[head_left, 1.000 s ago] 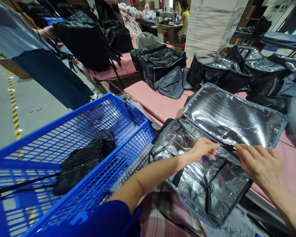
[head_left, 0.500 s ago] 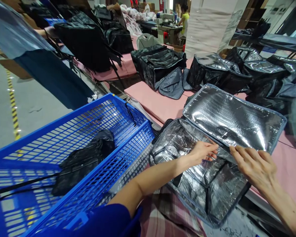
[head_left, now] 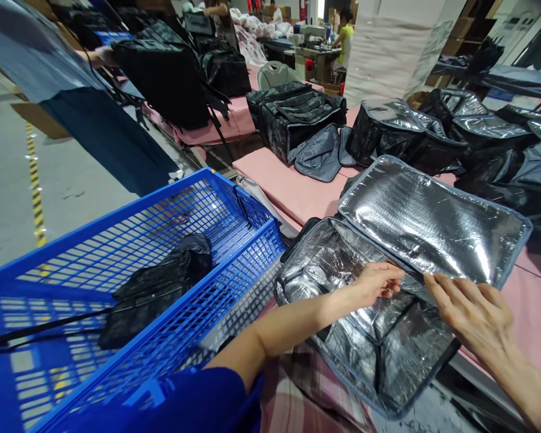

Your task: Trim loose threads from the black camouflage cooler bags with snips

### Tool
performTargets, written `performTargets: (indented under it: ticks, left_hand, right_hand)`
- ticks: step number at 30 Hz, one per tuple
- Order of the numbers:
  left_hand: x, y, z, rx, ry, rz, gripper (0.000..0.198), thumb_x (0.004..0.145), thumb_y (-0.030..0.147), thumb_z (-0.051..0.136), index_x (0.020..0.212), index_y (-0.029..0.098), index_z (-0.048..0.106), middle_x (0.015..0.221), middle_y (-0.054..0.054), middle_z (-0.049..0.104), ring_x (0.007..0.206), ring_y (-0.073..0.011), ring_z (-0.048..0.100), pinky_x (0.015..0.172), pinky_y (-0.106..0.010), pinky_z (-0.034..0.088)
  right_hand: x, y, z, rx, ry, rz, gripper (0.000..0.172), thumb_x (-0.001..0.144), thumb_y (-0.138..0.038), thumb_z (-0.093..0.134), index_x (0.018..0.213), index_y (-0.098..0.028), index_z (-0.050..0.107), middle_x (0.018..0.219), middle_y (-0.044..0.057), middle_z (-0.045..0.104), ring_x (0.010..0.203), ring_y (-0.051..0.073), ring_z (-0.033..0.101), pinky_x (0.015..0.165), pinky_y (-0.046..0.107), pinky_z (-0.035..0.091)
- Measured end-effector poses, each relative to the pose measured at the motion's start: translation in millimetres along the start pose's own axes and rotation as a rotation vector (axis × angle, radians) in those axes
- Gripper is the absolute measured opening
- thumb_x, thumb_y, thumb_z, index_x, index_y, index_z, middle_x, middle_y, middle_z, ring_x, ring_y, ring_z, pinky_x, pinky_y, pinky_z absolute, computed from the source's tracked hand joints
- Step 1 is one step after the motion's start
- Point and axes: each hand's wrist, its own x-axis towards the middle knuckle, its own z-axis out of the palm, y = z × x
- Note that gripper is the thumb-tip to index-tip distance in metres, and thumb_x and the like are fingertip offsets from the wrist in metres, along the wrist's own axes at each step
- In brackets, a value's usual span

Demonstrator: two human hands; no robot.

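At the far left a person in a grey top and dark trousers (head_left: pixel 94 138) stands on the concrete floor beside a yellow-and-black floor stripe (head_left: pixel 35 192). Next comes a blue plastic crate (head_left: pixel 130 240) with latticed walls; a crumpled black bag (head_left: pixel 162 288) lies inside it with a strap trailing off to the left. Just right of the crate, at the near edge of the pink counter (head_left: pixel 288 186), sits an open cooler bag (head_left: pixel 369 325) lined with silver foil, its near end overhanging the counter above a plaid cloth (head_left: pixel 297 397). Its lid (head_left: pixel 433 222) is thrown back flat onto the counter behind it, foil side up.

The left hand (head_left: pixel 379 281) reaches in from a blue sleeve and rests on the foil lining at the back rim of the bag, where lid and body meet, fingers loosely curled; whether it pinches anything there I cannot tell. The right hand (head_left: pixel 471 310) lies just beside it to the right, fingers stretched out flat and pointing left along the same rim, pressing on the edge without gripping it.

Farther back on the counter stand more black bags (head_left: pixel 302 117) and several foil-lined ones (head_left: pixel 401 129), with a worker in yellow (head_left: pixel 346 36) far off at a sewing table.
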Motion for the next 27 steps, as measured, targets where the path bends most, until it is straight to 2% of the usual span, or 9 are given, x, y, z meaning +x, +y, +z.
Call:
performTargets:
  ticks: [6, 10, 12, 14, 15, 17, 21, 27]
  left_hand:
    - [2.6, -0.5, 2.2, 0.035, 0.061, 0.022, 0.013, 0.071, 0.020, 0.070, 0.074, 0.012, 0.061, 0.059, 0.004, 0.053, 0.048, -0.0041, 0.047, 0.046, -0.018, 0.032]
    - [3.1, 1.9, -19.2, 0.243, 0.073, 0.082, 0.017, 0.075, 0.028, 0.068, 0.077, 0.012, 0.066, 0.060, 0.003, 0.056, 0.051, -0.0056, 0.050, 0.050, -0.018, 0.035]
    - [1.4, 6.2, -36.0, 0.434, 0.163, 0.195, 0.025, 0.075, 0.036, 0.068, 0.082, 0.012, 0.069, 0.066, 0.001, 0.061, 0.058, -0.0081, 0.054, 0.056, -0.020, 0.039]
    - [0.8, 12.0, -48.9, 0.571, 0.319, 0.344, 0.030, 0.073, 0.040, 0.070, 0.087, 0.014, 0.070, 0.073, 0.000, 0.065, 0.066, -0.0101, 0.057, 0.063, -0.021, 0.042]
    - [1.4, 14.9, -52.5, 0.607, 0.387, 0.407, 0.030, 0.071, 0.039, 0.072, 0.088, 0.014, 0.070, 0.075, 0.000, 0.066, 0.068, -0.0105, 0.057, 0.066, -0.021, 0.042]
    - [4.4, 19.9, -53.9, 0.647, 0.440, 0.476, 0.026, 0.072, 0.037, 0.070, 0.085, 0.014, 0.070, 0.074, 0.000, 0.066, 0.068, -0.0107, 0.057, 0.065, -0.021, 0.042]
    - [11.3, 25.6, -49.0, 0.687, 0.431, 0.504, 0.018, 0.077, 0.031, 0.062, 0.077, 0.014, 0.070, 0.068, 0.001, 0.064, 0.065, -0.0098, 0.055, 0.061, -0.019, 0.038]
    - [11.3, 26.0, -55.0, 0.629, 0.368, 0.516, 0.019, 0.075, 0.030, 0.062, 0.076, 0.013, 0.070, 0.069, 0.001, 0.065, 0.066, -0.0099, 0.055, 0.062, -0.019, 0.039]
  right_hand:
    - [-1.1, -2.5, 8.9, -0.001, -0.045, -0.026, 0.022, 0.089, 0.000, 0.048, 0.101, -0.011, 0.063, 0.093, 0.005, 0.066, 0.075, 0.016, 0.051, 0.062, 0.029, 0.031]
    - [-0.1, -4.3, 12.2, 0.045, -0.056, 0.057, 0.014, 0.091, -0.006, 0.051, 0.098, -0.012, 0.061, 0.085, 0.003, 0.066, 0.071, 0.016, 0.050, 0.062, 0.030, 0.030]
    - [6.8, -6.9, 14.0, 0.076, -0.031, 0.110, 0.012, 0.092, -0.010, 0.052, 0.100, -0.013, 0.061, 0.085, 0.003, 0.066, 0.071, 0.016, 0.050, 0.062, 0.030, 0.030]
    - [18.8, -10.7, 18.2, 0.094, 0.004, 0.123, 0.013, 0.091, -0.011, 0.055, 0.103, -0.013, 0.060, 0.088, 0.003, 0.066, 0.072, 0.016, 0.050, 0.063, 0.030, 0.030]
    - [26.2, -12.9, 21.3, 0.093, 0.022, 0.115, 0.015, 0.090, -0.010, 0.056, 0.104, -0.013, 0.059, 0.089, 0.003, 0.067, 0.072, 0.016, 0.050, 0.064, 0.030, 0.030]
    - [41.7, -16.7, 28.4, 0.081, 0.039, 0.087, 0.018, 0.088, -0.006, 0.055, 0.105, -0.012, 0.059, 0.090, 0.003, 0.067, 0.073, 0.016, 0.049, 0.063, 0.030, 0.030]
    - [62.0, -20.4, 39.7, 0.052, 0.009, 0.027, 0.019, 0.089, -0.003, 0.049, 0.103, -0.010, 0.059, 0.092, 0.006, 0.066, 0.073, 0.017, 0.049, 0.063, 0.031, 0.031]
    - [57.7, -21.0, 39.7, 0.077, -0.028, -0.010, 0.026, 0.088, 0.000, 0.045, 0.111, -0.009, 0.055, 0.097, 0.010, 0.064, 0.074, 0.017, 0.049, 0.060, 0.031, 0.031]
